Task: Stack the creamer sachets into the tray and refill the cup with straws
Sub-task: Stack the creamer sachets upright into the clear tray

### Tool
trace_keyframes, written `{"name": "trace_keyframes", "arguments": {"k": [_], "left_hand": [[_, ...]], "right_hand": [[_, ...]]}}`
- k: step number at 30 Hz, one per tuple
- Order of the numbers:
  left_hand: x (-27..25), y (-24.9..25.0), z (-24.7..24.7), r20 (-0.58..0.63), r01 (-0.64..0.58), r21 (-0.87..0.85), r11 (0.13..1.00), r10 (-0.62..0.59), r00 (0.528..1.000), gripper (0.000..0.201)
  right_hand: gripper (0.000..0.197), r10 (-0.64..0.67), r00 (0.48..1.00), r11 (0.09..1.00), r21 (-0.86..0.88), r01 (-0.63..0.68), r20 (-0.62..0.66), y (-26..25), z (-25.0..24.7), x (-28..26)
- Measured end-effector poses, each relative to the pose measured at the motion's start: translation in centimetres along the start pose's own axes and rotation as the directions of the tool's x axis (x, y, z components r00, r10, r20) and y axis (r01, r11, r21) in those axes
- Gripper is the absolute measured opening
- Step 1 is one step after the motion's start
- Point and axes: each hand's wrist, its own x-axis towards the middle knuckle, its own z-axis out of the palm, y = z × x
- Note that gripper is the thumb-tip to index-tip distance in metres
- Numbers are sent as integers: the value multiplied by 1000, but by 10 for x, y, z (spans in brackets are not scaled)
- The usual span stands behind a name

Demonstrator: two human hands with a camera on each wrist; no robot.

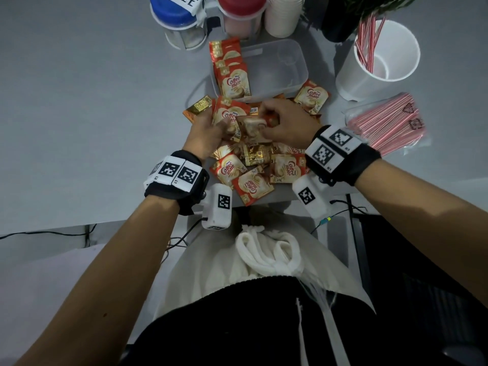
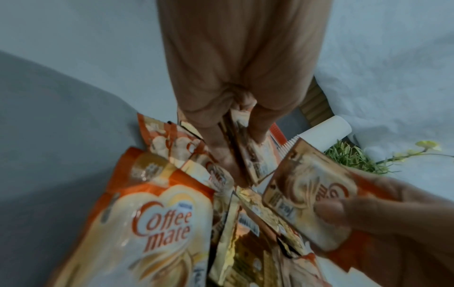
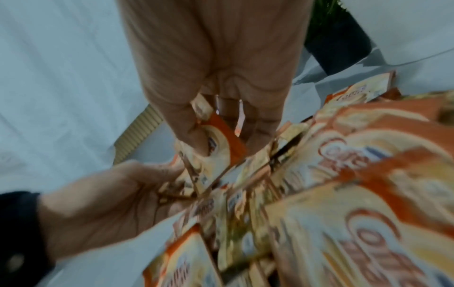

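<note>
A clear plastic tray (image 1: 280,64) holds a row of Coffee mate sachets (image 1: 232,75) standing at its left end. Loose sachets (image 1: 250,170) lie piled on the grey table in front of it. My left hand (image 1: 224,125) grips a small bundle of sachets (image 2: 255,155) over the pile. My right hand (image 1: 266,120) pinches one sachet (image 2: 307,194) beside that bundle; the right wrist view shows it between thumb and fingers (image 3: 221,143). At the right, a white cup (image 1: 380,62) holds a few red-striped straws (image 1: 368,40). A bag of straws (image 1: 388,122) lies in front of the cup.
Behind the tray stand a blue-lidded jar (image 1: 177,19), a red-lidded jar (image 1: 240,14), a stack of paper cups (image 1: 282,14) and a dark plant pot (image 1: 340,19). The table's front edge (image 1: 105,220) runs just below my wrists. Cables hang beneath it.
</note>
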Motion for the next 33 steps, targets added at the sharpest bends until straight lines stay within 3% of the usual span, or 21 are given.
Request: {"name": "trace_keyframes", "arguments": {"k": [4,7,9,15,20,24,25,28,33], "left_hand": [[-1,6,4,52,5,-41,999,-3,999,26],[-1,12,8,59,10,-77,997,-5,998,23],[-1,14,10,63,16,-110,994,-9,998,19],[3,22,13,103,-1,-154,988,17,995,26],[7,26,16,120,-61,-120,991,75,990,28],[18,34,16,54,-71,-137,988,79,995,34],[21,38,14,49,-71,-153,986,79,996,34],[35,49,9,64,-84,-121,989,92,994,37],[58,63,-1,20,-137,50,989,136,990,38]], "right_hand": [[18,25,996,960,274,-49,91,-6,-14,5],[13,61,992,964,253,-87,109,-6,-21,12],[20,106,988,968,214,-128,109,-5,-23,18],[37,234,969,932,299,-203,-73,1,-12,33],[36,300,947,831,519,-199,-117,2,-10,39],[32,330,939,644,750,-148,-98,2,-9,44],[34,306,949,645,749,-152,-71,3,-9,47],[26,228,973,770,619,-153,-42,-3,-11,58],[29,217,956,860,502,-92,-197,-14,-24,78]]}}
